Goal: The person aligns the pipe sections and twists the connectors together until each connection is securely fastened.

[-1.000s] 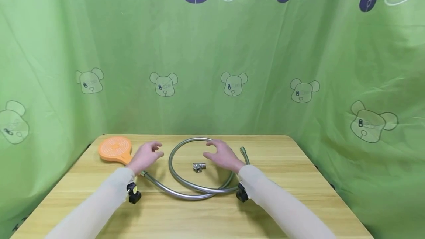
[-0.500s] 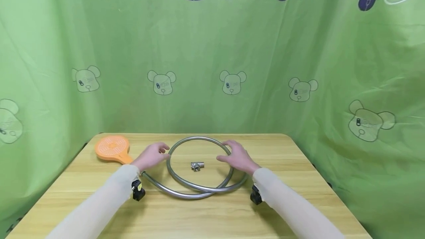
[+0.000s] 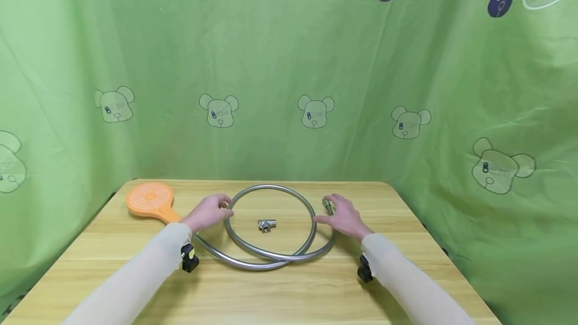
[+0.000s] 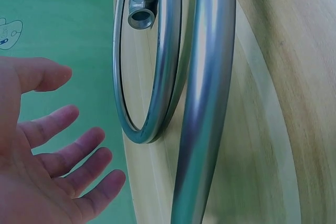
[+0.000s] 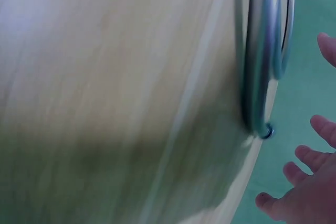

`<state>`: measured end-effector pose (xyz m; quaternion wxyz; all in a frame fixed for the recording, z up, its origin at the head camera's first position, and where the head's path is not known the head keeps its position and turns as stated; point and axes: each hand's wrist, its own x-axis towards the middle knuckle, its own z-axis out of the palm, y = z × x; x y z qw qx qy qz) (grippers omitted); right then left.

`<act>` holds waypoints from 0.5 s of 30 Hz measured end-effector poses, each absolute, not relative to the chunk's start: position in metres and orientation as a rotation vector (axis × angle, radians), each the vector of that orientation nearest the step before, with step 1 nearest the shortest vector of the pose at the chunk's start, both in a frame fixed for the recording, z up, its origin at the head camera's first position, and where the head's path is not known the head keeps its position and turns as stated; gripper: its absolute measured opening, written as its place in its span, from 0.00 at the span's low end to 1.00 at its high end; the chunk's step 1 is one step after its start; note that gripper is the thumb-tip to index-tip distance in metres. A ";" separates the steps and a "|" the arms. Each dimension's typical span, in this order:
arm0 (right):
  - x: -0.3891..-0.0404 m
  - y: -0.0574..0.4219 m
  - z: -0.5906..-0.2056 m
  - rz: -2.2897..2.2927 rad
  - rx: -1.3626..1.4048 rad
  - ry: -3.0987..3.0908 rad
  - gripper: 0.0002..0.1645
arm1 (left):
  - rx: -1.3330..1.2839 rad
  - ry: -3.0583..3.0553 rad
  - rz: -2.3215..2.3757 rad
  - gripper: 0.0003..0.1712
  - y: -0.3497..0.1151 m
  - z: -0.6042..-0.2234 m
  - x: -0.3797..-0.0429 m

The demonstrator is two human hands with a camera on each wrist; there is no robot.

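Observation:
A silver shower hose (image 3: 271, 255) lies in a loop on the table. Its left end runs under my left forearm toward an orange shower head (image 3: 150, 199). Over the loop's left side hovers my left hand (image 3: 208, 213); in the left wrist view its fingers (image 4: 86, 142) are spread and hold nothing. My right hand (image 3: 345, 219) is at the free end of the hose, the hose nut (image 3: 327, 205) showing beside its fingertips. Those fingers (image 5: 315, 158) look loosely bent and apart in the right wrist view. Inside the loop rests a small metal tee fitting (image 3: 266, 225).
The wooden table (image 3: 253, 300) has a green curtain (image 3: 271, 154) with printed bears behind it and along both sides. A small black camera (image 3: 189, 258) hangs under my left wrist, another black camera (image 3: 365, 269) under my right.
My right hand has moved right, from over the loop to the hose's free end. My left hand has shifted slightly right toward the loop. The hose and fitting stay in place.

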<state>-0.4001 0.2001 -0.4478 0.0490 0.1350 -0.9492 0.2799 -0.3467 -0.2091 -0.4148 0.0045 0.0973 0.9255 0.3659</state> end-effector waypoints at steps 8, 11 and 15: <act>-0.404 0.220 -0.453 0.824 0.345 -2.960 0.57 | 0.298 2.887 1.147 0.24 -0.206 -0.416 -0.348; -0.404 0.225 -0.454 0.828 0.314 -3.002 0.59 | 0.302 2.893 1.142 0.25 -0.205 -0.418 -0.348; -0.405 0.232 -0.457 0.830 0.298 -3.044 0.60 | 0.310 2.900 1.137 0.24 -0.204 -0.419 -0.348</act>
